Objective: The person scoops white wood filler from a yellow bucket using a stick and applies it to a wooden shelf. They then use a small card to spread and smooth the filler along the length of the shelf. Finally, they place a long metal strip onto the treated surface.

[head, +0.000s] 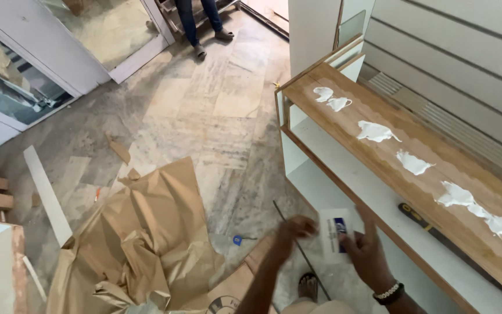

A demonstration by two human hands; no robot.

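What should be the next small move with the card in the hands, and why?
Probably bring the white card, held between left hand and right hand, up to the wooden shelf top: white glue blobs sit there in separate, unspread heaps.

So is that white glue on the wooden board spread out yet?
Not spread: the white glue sits in separate blobs along the wooden board, bare wood between them.

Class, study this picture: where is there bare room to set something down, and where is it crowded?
Free: the marble floor between the crumpled brown paper and the cabinet, and the white lower shelf left of the dark tool. Crowded: the wooden top board, dotted with white glue blobs, and the spot where both hands hold a white card.
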